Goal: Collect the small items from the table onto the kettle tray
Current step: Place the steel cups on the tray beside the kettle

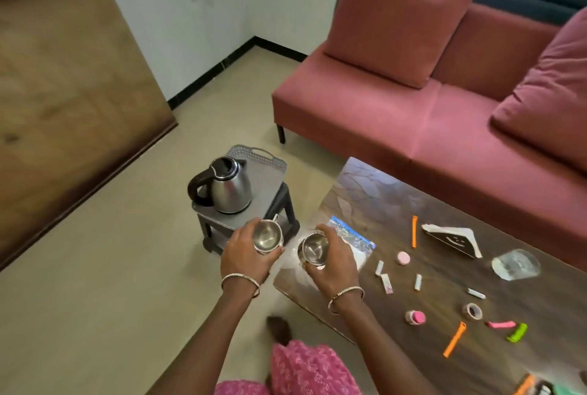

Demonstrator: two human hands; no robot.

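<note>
My left hand [246,251] grips a small steel cup [267,235] just in front of the grey kettle tray [270,181]. My right hand [332,262] grips a second steel cup [313,249] over the left end of the dark wooden table [444,267]. A steel kettle [224,185] with a black handle stands on the tray, which rests on a small black stool [286,210]. Several small items lie on the table: white sachets [386,282], orange clips [414,231], a pink round piece [403,257], a tape roll [472,311], a green clip [517,332].
A pink sofa [428,99] runs along the table's far side. On the table are a plastic zip bag [352,237], a black napkin holder [452,240] and a clear glass dish [515,264]. A wooden door [63,77] stands at left. Beige floor surrounds the stool.
</note>
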